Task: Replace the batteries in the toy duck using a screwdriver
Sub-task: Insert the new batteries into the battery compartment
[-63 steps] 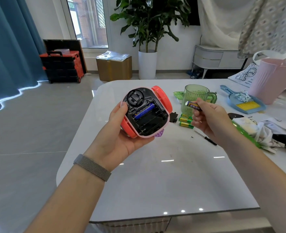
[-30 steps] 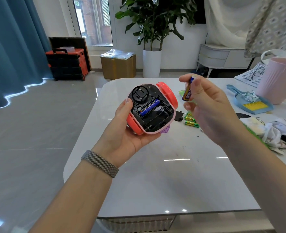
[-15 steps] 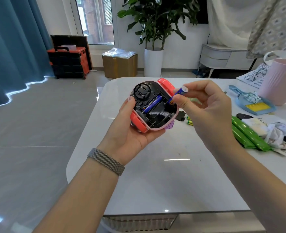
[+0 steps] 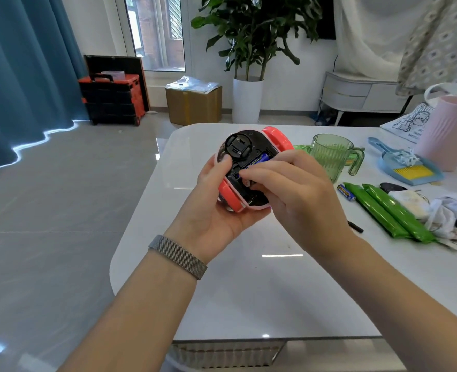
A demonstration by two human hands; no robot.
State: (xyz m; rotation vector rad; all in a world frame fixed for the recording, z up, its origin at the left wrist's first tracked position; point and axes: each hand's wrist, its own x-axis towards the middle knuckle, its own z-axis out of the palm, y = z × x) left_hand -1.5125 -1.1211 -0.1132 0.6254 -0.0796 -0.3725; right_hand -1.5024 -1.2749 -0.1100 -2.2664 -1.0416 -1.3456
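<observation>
My left hand [image 4: 216, 218] holds the toy duck [image 4: 242, 149] upside down above the white table [image 4: 262, 291]. The duck's black underside faces me, its battery bay is open and its orange feet stick out at the sides. One blue battery [image 4: 261, 158] lies in the far slot. My right hand [image 4: 294, 191] rests over the bay, fingertips pressing a second battery down into it; that battery is almost wholly hidden by the fingers. A spare blue battery [image 4: 346, 192] lies on the table to the right. Only the dark end of the screwdriver [image 4: 355, 226] shows past my right wrist.
Right of the duck stand a green plastic cup [image 4: 329, 157], two long green packets [image 4: 383, 213], a blue dustpan [image 4: 407, 170], a pink bin [image 4: 450, 130] and crumpled cloth [image 4: 442, 213]. The table's rounded left edge drops to a grey floor.
My right hand brought the blue battery from beside the green cup up and over to the duck. Its fingers now lie in the open bay, covering the battery.
</observation>
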